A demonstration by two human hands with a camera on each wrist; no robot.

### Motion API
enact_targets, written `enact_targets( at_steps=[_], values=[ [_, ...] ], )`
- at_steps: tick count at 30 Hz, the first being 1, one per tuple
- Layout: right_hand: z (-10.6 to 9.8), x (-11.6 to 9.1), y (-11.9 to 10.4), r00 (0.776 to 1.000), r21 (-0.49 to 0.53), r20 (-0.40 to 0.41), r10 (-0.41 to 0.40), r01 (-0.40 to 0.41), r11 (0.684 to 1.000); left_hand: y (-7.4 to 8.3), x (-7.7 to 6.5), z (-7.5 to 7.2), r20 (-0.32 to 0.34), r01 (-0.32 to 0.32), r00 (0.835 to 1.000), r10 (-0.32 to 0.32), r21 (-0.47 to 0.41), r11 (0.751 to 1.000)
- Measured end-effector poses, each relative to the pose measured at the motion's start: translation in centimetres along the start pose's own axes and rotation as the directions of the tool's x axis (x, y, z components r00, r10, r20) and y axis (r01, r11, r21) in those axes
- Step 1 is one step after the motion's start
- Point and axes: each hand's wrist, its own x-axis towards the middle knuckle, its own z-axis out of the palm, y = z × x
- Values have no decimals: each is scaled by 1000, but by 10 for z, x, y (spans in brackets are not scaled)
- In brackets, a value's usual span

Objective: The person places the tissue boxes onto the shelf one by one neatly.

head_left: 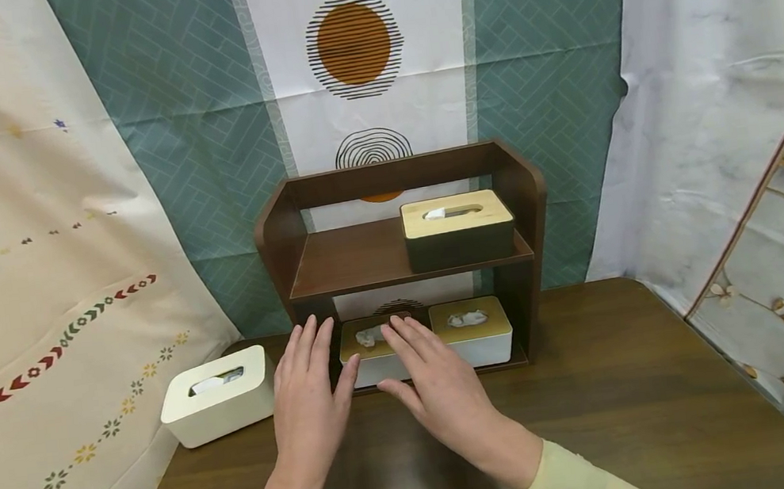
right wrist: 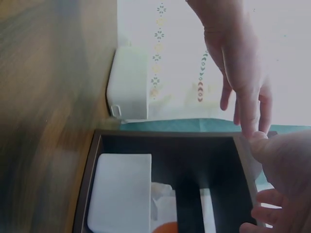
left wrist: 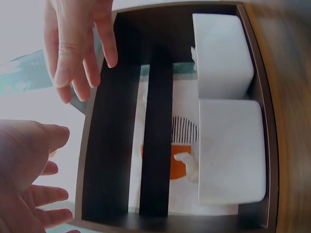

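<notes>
Both hands hover before a dark brown two-tier shelf [head_left: 350,258], fingers extended, holding nothing. My left hand [head_left: 310,416] is at the shelf's lower left, between a cream tissue box [head_left: 219,410] and the lower compartment. My right hand [head_left: 446,386] partly covers the view of that compartment. Inside it, two white tissue boxes with wooden lids, the left one [head_left: 374,370] and the right one [head_left: 478,347], stand side by side. In the left wrist view, the left hand [left wrist: 26,179] and right hand [left wrist: 77,43] are apart from the white boxes [left wrist: 232,150].
On the upper shelf's right side sits a black tissue box [head_left: 460,245] with a wooden lid. The shelf stands on a brown wooden table [head_left: 616,396]. Patterned cloths hang behind, a teal and white one [head_left: 183,99] at the back and a cream one [head_left: 42,257] at the left.
</notes>
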Motion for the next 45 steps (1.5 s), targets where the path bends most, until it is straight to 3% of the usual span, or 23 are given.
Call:
enact_targets(
  at_steps=[6,22,37,45],
  values=[
    [8,3,-6,1000,5,15,-9,9,1000,-10,-3,-7,-28,-5,1000,5,5,1000],
    [36,13,-28,995,-4,88,-51,52,999,-51,-15,-25,-76,56,996,-51,53,997],
    [66,29,-54,981,-42,136,-140,147,988,-91,-12,-43,-76,101,993,-93,114,988],
    [80,35,-64,973,-59,134,-190,199,978,-115,-11,-51,-8,213,977,-214,137,967]
  ],
)
